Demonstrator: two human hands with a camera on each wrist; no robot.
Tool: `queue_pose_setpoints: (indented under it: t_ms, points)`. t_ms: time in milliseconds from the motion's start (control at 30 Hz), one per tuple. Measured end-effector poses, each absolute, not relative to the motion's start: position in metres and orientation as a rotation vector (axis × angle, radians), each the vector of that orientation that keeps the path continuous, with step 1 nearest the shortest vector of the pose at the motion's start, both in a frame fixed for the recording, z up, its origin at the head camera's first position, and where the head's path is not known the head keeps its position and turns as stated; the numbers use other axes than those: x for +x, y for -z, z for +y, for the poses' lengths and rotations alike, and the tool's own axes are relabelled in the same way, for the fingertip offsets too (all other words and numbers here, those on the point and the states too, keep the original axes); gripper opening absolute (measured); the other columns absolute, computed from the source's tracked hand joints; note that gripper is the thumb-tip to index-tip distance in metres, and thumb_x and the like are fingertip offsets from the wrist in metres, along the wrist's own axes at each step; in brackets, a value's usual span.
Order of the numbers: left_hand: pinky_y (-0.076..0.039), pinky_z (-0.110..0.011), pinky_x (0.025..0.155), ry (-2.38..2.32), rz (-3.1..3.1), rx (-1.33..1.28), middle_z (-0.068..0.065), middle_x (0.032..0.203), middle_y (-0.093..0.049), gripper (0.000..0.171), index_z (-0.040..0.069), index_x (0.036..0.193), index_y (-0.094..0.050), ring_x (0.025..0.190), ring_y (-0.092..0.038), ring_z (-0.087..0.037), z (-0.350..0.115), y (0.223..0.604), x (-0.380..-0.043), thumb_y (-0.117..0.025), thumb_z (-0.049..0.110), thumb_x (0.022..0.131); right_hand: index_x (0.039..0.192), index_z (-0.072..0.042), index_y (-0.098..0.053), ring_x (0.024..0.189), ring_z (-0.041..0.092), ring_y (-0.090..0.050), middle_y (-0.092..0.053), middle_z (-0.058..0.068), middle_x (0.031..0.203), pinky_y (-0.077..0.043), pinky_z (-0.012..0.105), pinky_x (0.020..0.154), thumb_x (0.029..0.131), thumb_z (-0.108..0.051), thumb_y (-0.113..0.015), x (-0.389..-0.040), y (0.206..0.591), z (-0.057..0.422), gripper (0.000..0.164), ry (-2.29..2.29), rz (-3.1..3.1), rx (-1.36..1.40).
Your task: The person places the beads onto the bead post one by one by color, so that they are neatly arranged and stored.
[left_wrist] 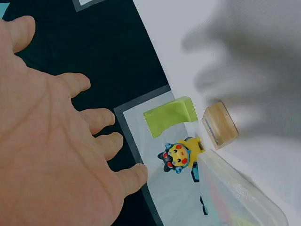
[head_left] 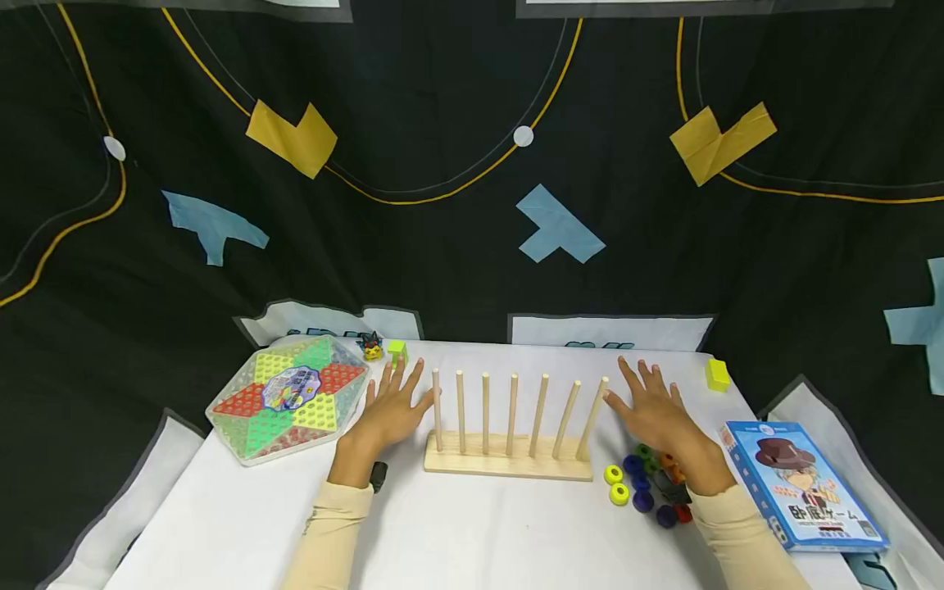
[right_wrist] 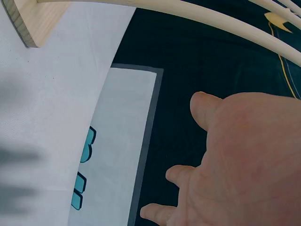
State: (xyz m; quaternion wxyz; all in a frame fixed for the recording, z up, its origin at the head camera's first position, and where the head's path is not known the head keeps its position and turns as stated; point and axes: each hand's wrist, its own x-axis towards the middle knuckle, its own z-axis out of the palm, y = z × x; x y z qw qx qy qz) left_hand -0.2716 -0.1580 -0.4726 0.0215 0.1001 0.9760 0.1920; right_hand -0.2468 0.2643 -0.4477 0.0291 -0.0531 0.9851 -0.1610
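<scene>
A wooden rack with several upright pegs [head_left: 509,465] stands mid-table, its pegs bare. To its left my left hand [head_left: 387,416] is spread with straight fingers and holds nothing; its thumb appears near the leftmost peg. My right hand [head_left: 656,414] spreads likewise on the other side, thumb close to the rightmost peg, with nothing in its grasp. Both palms [left_wrist: 56,141] show in the wrist views, fingers extended. Below the right hand lie yellow beads [head_left: 619,494], dark blue beads [head_left: 643,501], and green, orange and red ones, partly hidden by the wrist.
A Chinese checkers board [head_left: 251,406] lies at the left. Behind it stand a small yellow figurine [left_wrist: 181,155] and a green block [head_left: 397,351]. A yellow block [head_left: 717,374] sits at the back right, and a blue game box [head_left: 807,492] at the right edge.
</scene>
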Motion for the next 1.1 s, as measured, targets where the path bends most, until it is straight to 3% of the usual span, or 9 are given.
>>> queue_pose_setpoints:
  t_ms: [67, 167, 233, 300, 467, 633, 767, 933, 1100]
  points:
    - [-0.003, -0.061, 0.109, -0.622, 3.017, 0.31, -0.016, 0.158, -0.001, 0.075, 0.023, 0.154, -0.013, 0.144, 0.006, -0.035, -0.16, 0.473, -0.271, -0.019, 0.067, 0.094, 0.154, -0.013, -0.006, 0.139, 0.049, 0.004, -0.002, 0.03, 0.154, 0.005, 0.066, 0.105, 0.093, -0.067, -0.025, -0.246, 0.446, 0.266, 0.084, 0.532, 3.03, -0.155]
    - [-0.017, -0.062, 0.105, -0.702, 2.999, 0.313, -0.02, 0.153, -0.02, 0.066, 0.022, 0.153, -0.023, 0.14, -0.017, -0.039, -0.164, 0.475, -0.268, -0.031, 0.058, 0.098, 0.154, -0.013, -0.007, 0.138, 0.05, 0.005, -0.004, 0.031, 0.153, 0.005, 0.066, 0.104, 0.095, -0.065, -0.027, -0.238, 0.443, 0.271, 0.081, 0.622, 3.014, -0.144]
    - [-0.032, -0.059, 0.096, -0.777, 2.979, 0.308, -0.019, 0.138, -0.037, 0.057, 0.021, 0.15, -0.033, 0.124, -0.038, -0.037, -0.166, 0.479, -0.263, -0.042, 0.047, 0.099, 0.154, -0.013, -0.008, 0.138, 0.051, 0.004, -0.006, 0.031, 0.153, 0.002, 0.067, 0.104, 0.096, -0.063, -0.027, -0.23, 0.441, 0.276, 0.079, 0.691, 3.002, -0.137]
    - [-0.041, -0.05, 0.081, -0.863, 2.935, 0.323, -0.017, 0.118, -0.044, 0.05, 0.019, 0.145, -0.04, 0.1, -0.047, -0.031, -0.169, 0.485, -0.257, -0.05, 0.034, 0.098, 0.154, -0.015, -0.008, 0.138, 0.052, -0.001, -0.008, 0.031, 0.152, -0.005, 0.07, 0.102, 0.097, -0.06, -0.027, -0.219, 0.436, 0.284, 0.075, 0.768, 2.983, -0.128]
    - [-0.037, -0.034, 0.064, -1.022, 2.751, 0.393, -0.008, 0.092, -0.045, 0.047, 0.017, 0.139, -0.046, 0.074, -0.043, -0.019, -0.172, 0.502, -0.245, -0.059, 0.018, 0.094, 0.153, -0.012, -0.013, 0.128, 0.054, -0.028, -0.028, 0.031, 0.143, -0.031, 0.071, 0.09, 0.1, -0.053, -0.028, -0.189, 0.428, 0.306, 0.069, 0.964, 2.943, -0.089]
    - [-0.037, -0.033, 0.065, -1.084, 2.713, 0.413, -0.008, 0.091, -0.046, 0.045, 0.017, 0.132, -0.052, 0.073, -0.043, -0.018, -0.171, 0.511, -0.242, -0.064, 0.013, 0.089, 0.144, -0.007, -0.033, 0.101, 0.038, -0.054, -0.053, 0.023, 0.115, -0.051, 0.047, 0.075, 0.102, -0.041, -0.037, -0.164, 0.437, 0.324, 0.054, 1.14, 2.907, 0.044]
    - [-0.036, -0.033, 0.063, -1.105, 2.718, 0.4, -0.007, 0.089, -0.047, 0.043, 0.018, 0.13, -0.054, 0.071, -0.042, -0.018, -0.169, 0.515, -0.242, -0.066, 0.013, 0.089, 0.137, -0.005, -0.038, 0.079, 0.025, -0.055, -0.056, 0.015, 0.093, -0.047, 0.032, 0.063, 0.102, -0.027, -0.043, -0.146, 0.46, 0.335, 0.042, 1.246, 2.734, 0.239]
    - [-0.035, -0.033, 0.062, -1.167, 2.684, 0.347, -0.006, 0.088, -0.047, 0.042, 0.021, 0.127, -0.055, 0.071, -0.042, -0.018, -0.17, 0.522, -0.237, -0.068, 0.014, 0.088, 0.135, -0.001, -0.036, 0.067, 0.022, -0.049, -0.052, 0.009, 0.075, -0.04, 0.03, 0.057, 0.098, -0.014, -0.046, -0.126, 0.496, 0.339, 0.04, 1.319, 2.499, 0.438]
    - [-0.035, -0.033, 0.066, -1.246, 2.65, 0.377, -0.008, 0.092, -0.048, 0.042, 0.025, 0.123, -0.057, 0.074, -0.041, -0.017, -0.173, 0.527, -0.234, -0.071, 0.014, 0.085, 0.134, -0.002, -0.035, 0.061, 0.021, -0.048, -0.052, 0.007, 0.068, -0.038, 0.03, 0.055, 0.095, -0.021, -0.053, -0.117, 0.519, 0.337, 0.047, 1.335, 2.43, 0.525]
